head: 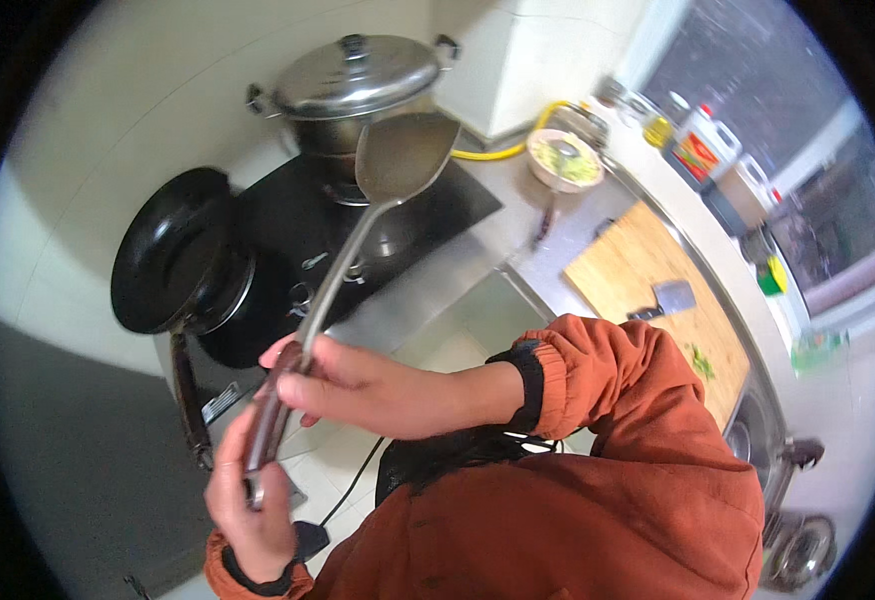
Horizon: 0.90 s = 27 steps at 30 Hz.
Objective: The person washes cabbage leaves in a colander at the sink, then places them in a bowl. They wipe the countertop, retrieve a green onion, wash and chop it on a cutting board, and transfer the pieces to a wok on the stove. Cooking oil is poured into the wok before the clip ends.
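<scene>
A metal wok spatula [407,161] with a riveted brown handle [272,420] is raised over the gas stove [377,255], its broad blade pointing up and away from me. My right hand [355,386] grips the handle where it meets the steel shaft. Lower down, my left hand [254,495] has its fingers around the handle's end. In this view the blade overlaps the front of a steel pot [317,135], hiding part of it. Left of the shaft, a black frying pan [175,247] rests tilted on the stove, its handle towards me.
A lid [377,71] covers the pot. To the right are a bowl of shredded food [565,161], a wooden cutting board [632,259] bearing a cleaver [674,296] and green scraps [700,362], and a sink [741,431]. Large bottles [704,150] line the windowsill.
</scene>
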Each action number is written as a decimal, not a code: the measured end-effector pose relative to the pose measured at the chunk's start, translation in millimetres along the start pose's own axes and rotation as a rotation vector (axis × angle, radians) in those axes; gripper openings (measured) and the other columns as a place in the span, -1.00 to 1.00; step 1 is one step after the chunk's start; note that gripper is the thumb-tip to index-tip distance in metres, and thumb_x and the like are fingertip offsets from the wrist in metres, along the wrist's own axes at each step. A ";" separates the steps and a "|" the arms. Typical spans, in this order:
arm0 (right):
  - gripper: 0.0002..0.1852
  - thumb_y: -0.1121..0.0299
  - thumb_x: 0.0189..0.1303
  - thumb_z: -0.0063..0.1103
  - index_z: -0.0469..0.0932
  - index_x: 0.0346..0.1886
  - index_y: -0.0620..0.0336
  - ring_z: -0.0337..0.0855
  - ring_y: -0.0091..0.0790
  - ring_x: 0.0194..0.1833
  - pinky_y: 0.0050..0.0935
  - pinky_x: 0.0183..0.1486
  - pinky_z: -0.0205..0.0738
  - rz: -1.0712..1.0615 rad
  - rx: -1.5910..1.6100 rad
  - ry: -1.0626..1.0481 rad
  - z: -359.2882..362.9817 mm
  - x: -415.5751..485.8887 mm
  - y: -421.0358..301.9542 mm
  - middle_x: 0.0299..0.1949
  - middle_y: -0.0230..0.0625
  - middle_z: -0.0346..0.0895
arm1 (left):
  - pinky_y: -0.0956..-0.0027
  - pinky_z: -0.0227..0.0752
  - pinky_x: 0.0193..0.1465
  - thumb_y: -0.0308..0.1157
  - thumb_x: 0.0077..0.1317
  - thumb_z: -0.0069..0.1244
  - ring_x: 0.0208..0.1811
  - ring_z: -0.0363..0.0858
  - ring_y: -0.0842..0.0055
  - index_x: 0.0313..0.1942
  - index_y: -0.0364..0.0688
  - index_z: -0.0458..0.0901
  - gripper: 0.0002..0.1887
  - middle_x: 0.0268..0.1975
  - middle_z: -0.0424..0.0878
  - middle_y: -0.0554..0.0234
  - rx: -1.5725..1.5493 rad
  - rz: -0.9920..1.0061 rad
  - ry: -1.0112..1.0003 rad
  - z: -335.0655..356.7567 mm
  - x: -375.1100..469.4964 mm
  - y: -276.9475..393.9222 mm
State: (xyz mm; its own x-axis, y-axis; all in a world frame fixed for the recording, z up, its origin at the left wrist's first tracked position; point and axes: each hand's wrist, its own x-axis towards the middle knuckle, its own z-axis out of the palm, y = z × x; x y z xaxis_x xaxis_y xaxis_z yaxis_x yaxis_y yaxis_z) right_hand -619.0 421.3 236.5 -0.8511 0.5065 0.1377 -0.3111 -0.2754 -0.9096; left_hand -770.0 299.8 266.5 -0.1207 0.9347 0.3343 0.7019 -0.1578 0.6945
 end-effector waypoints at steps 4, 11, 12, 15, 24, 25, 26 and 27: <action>-0.76 0.17 0.28 0.08 0.34 -0.12 0.03 0.39 -0.61 -0.11 -0.58 -0.08 0.27 0.156 -0.010 0.367 -37.7 -71.6 -11.3 -0.16 -0.48 0.43 | 0.27 0.47 -0.04 -0.55 0.08 0.06 -0.05 0.60 0.12 0.22 -0.27 0.27 -0.36 0.01 0.52 -0.14 0.047 0.177 -0.246 77.6 2.2 29.1; -0.69 0.21 0.24 0.10 0.35 -0.03 0.12 0.48 -0.56 -0.26 -0.58 -0.15 0.32 0.077 -0.002 0.800 -184.3 -200.0 1.8 -0.28 -0.42 0.45 | 0.48 0.43 -0.38 -0.49 0.18 0.03 -0.37 0.56 0.46 0.24 -0.19 0.29 -0.42 -0.15 0.56 0.11 0.031 0.166 -0.505 161.9 36.5 33.3; -0.68 0.24 0.25 0.07 0.34 -0.01 0.15 0.49 -0.55 -0.27 -0.57 -0.19 0.34 0.109 -0.076 0.972 -211.1 -224.4 7.6 -0.30 -0.42 0.45 | 0.37 0.45 -0.32 -0.39 0.22 0.03 -0.41 0.57 0.39 0.18 -0.17 0.35 -0.50 -0.21 0.57 0.12 -0.003 0.120 -0.445 171.2 38.8 27.8; -0.66 0.29 0.20 0.02 0.34 -0.01 0.23 0.56 -0.32 -0.42 -0.27 -0.29 0.44 0.014 -0.414 1.437 -296.7 -289.2 34.4 -0.44 -0.23 0.50 | 0.40 0.45 -0.32 -0.36 0.27 -0.02 -0.40 0.58 0.41 0.12 -0.19 0.42 -0.60 -0.21 0.58 0.11 0.024 0.011 -0.334 185.8 41.7 1.2; -0.44 0.28 0.15 -0.07 0.14 0.21 0.31 0.56 0.20 -0.19 -0.02 -0.12 0.42 0.455 -1.016 1.904 -422.1 -376.8 68.2 -0.27 0.22 0.54 | 0.48 0.38 -0.49 -0.45 0.38 -0.21 -0.56 0.53 0.54 -0.16 -0.31 0.55 -0.81 -0.40 0.54 0.13 0.097 -0.246 -0.101 171.9 42.5 -76.3; -0.42 0.28 0.14 -0.08 0.12 0.22 0.31 0.56 0.20 -0.19 -0.01 -0.12 0.42 0.422 -1.043 1.894 -427.8 -377.6 73.0 -0.27 0.24 0.54 | 0.39 0.41 -0.43 -0.42 0.37 -0.19 -0.52 0.55 0.40 -0.20 -0.33 0.56 -0.80 -0.42 0.55 0.06 0.100 -0.279 -0.083 168.5 42.9 -82.9; -0.38 0.29 0.10 -0.05 0.11 0.24 0.30 0.57 0.21 -0.23 0.00 -0.14 0.43 0.471 -1.159 1.880 -434.5 -378.3 78.7 -0.31 0.26 0.53 | 0.34 0.42 -0.37 -0.40 0.36 -0.18 -0.47 0.56 0.30 -0.21 -0.32 0.57 -0.79 -0.41 0.56 0.00 0.157 -0.204 -0.069 166.5 45.8 -90.8; -0.36 0.28 0.08 -0.02 0.11 0.24 0.30 0.57 0.22 -0.25 0.00 -0.15 0.43 0.479 -1.160 1.844 -442.7 -380.3 83.8 -0.33 0.24 0.54 | 0.29 0.42 -0.32 -0.38 0.35 -0.16 -0.42 0.57 0.20 -0.23 -0.31 0.57 -0.79 -0.39 0.58 -0.05 0.231 -0.220 -0.063 163.7 46.9 -98.7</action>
State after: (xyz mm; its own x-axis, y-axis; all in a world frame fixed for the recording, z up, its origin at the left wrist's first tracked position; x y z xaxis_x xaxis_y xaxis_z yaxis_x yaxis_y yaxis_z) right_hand -134.1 567.3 -65.6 0.6657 0.7356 0.1256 0.6350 -0.4700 -0.6130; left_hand -730.1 411.4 109.3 -0.2488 0.9574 0.1468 0.8054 0.1203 0.5804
